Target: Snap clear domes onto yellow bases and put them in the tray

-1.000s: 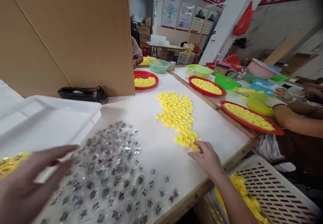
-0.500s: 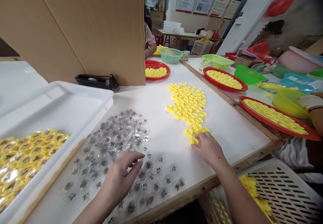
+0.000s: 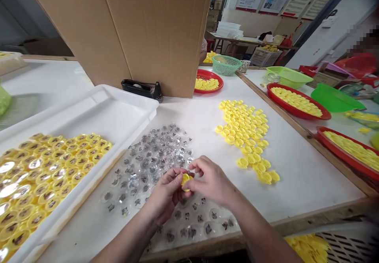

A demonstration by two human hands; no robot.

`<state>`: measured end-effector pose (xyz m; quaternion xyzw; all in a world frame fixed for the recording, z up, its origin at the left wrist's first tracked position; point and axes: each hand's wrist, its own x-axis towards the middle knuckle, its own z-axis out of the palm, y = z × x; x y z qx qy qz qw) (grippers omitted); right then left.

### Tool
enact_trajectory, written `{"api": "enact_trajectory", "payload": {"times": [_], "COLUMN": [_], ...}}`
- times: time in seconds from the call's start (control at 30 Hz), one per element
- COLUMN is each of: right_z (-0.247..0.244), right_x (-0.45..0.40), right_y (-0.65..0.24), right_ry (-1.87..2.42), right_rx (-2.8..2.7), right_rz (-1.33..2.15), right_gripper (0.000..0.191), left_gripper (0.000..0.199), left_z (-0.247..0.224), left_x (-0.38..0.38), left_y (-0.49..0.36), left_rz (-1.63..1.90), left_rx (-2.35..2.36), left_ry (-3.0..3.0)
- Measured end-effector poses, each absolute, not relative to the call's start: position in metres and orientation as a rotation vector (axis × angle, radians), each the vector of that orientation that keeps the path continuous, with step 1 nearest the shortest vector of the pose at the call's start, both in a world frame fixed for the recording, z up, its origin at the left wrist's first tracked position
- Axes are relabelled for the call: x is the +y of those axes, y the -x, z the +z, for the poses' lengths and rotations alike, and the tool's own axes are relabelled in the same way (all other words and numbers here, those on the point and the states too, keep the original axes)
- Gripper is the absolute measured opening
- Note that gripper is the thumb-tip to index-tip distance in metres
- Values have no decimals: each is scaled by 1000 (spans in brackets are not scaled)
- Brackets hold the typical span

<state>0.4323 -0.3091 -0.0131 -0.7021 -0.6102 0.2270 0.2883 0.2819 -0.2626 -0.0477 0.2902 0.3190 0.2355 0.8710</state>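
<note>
At the left, a white tray [image 3: 118,115] lies on a white table, its near part filled with rows of yellow pieces [image 3: 59,160] bearing small dark pictures under shiny tops. Behind it, on the far side, a tall cardboard panel [image 3: 154,34] stands with a black tape dispenser [image 3: 141,90] at its foot. Right of the tray, many clear discs [image 3: 148,164] with dark printed figures are spread across the table. Over them, near the middle, the left hand [image 3: 164,194] has its fingers curled and pinches one yellow cup [image 3: 186,180] by its edge. From the right, the right hand [image 3: 211,180] meets it, fingers bent and partly closed, thumb against the same cup; whether it grips or only steadies it cannot be told. Far beyond is a red dish [image 3: 211,91] of yellow pieces. Farther right, loose yellow cups [image 3: 244,124] lie in a heap trailing toward the near side. Past a wooden strip [image 3: 275,111] sit more filled red dishes, and a pale crate [image 3: 352,241] stands lowest, near right.
</note>
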Motion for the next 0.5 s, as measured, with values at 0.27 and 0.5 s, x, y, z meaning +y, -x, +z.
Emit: {"api": "enact_trajectory", "payload": {"times": [0.27, 0.5], "right_z": [-61, -59], "right_x": [-272, -288], "right_y": [-466, -461], "right_ry": [1858, 1872], "right_rx": [-1952, -1934], "right_rz": [437, 431], "right_gripper": [20, 15], "left_gripper": [28, 38], "left_z": [-45, -47], "left_x": [-240, -240], "left_y": [-269, -267], "left_rz": [564, 561], "left_rx": [986, 882], "left_ry": [-1128, -996]}}
